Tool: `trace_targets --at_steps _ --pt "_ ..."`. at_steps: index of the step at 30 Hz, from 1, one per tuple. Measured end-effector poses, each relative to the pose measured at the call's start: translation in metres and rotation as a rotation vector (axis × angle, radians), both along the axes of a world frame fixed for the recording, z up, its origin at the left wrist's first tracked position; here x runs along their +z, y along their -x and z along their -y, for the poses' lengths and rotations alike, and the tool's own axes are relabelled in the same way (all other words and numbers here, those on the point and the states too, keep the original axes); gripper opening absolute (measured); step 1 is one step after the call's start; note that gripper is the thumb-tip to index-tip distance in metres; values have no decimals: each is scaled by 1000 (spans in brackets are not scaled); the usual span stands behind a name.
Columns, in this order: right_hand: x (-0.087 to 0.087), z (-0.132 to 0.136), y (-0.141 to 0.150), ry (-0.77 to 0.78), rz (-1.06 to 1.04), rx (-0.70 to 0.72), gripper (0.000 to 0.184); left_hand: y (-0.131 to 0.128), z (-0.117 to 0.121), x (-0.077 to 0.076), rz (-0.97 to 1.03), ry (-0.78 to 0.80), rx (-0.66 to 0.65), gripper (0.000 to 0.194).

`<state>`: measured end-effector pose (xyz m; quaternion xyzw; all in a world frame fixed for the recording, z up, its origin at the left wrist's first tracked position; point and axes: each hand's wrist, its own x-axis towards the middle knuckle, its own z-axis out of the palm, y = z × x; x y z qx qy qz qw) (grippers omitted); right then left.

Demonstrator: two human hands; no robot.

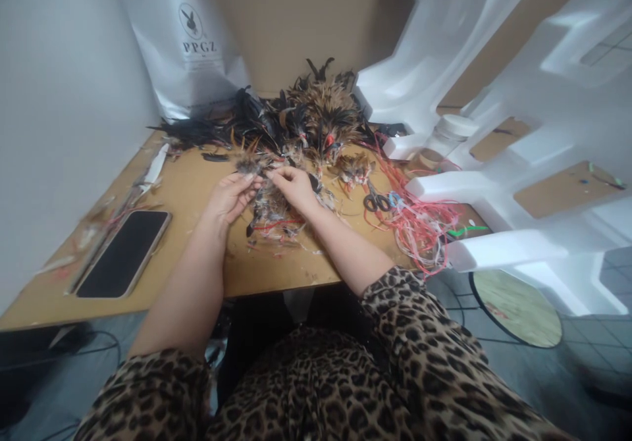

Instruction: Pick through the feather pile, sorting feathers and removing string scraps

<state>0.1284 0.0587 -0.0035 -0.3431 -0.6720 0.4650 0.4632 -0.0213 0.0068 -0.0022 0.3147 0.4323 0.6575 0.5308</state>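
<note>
My left hand (234,194) pinches a small bunch of brown and dark feathers (251,163) between thumb and fingers, above the table. Close beside it, my right hand (292,185) has its thumb and forefinger pressed together at the base of the same bunch; what lies between those fingertips is too small to make out. Beneath both hands is a scatter of loose feather scraps and reddish bits (276,220). A large heap of black and brown feathers (323,108) lies just behind, with a smaller brown bundle (355,170) to the right of my right hand.
Dark-handled scissors (376,202) lie beside a tangle of pink and white strips (424,227). A phone (124,254) rests at the left of the table (197,191). White foam pieces (513,247) and a lidded jar (451,133) stand right; a silver bag (187,52) stands behind.
</note>
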Motion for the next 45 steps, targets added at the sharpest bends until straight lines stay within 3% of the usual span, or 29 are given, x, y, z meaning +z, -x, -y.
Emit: trace_targets --at_steps 5,12,17,30,45 --pt "-2 3 5 233 -158 90 29 -5 2 -2 -64 -8 -65 14" --pt "0 4 4 381 -276 119 25 -9 5 0 -63 33 -105 15" --pt "3 3 1 319 -258 72 25 -6 1 -3 -8 105 -58 15" --pt "-8 -1 3 89 -114 72 20 -7 -1 -10 -118 140 -139 11" --pt "-15 -2 4 170 -105 116 24 -6 -1 -16 -432 88 -122 18"
